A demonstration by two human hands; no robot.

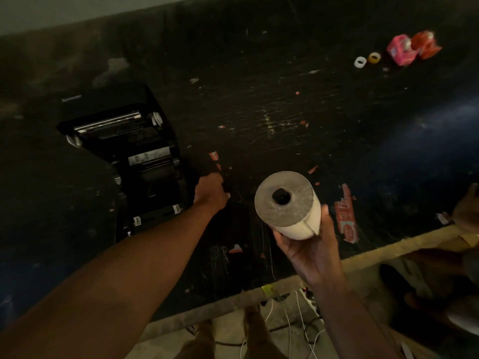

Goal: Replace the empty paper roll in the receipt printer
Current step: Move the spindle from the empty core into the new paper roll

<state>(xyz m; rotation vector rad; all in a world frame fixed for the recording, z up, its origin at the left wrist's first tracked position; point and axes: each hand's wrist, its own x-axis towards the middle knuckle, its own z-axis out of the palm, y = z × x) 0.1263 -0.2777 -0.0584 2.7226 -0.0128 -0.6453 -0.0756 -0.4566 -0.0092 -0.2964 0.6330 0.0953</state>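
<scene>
Receipt printer (124, 161) at left on the table (285, 120), lid thrown back. Left hand (210, 194) against its right side. Paper roll (287, 204) up in the right hand (308, 252), nearer the front edge. Two tape rolls (366, 60) and two packets (412, 49) far back right.

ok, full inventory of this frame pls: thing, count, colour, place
receipt printer: 1, black, lid open, left on the table
paper roll: 1, white with dark core hole, held above the table's near centre
tape rings: 2, one white, one yellowish, far right of the table
small packets: 2, pink and orange, far right past the rings
red label strip: 1, red with white print, stuck on the table right of the roll
paper scraps: several, red and white, scattered across the table
table: 1, black, scuffed, pale front edge
cables: several, white and black, on the floor below the table edge
left hand: at the printer's right side
right hand: holding the paper roll
</scene>
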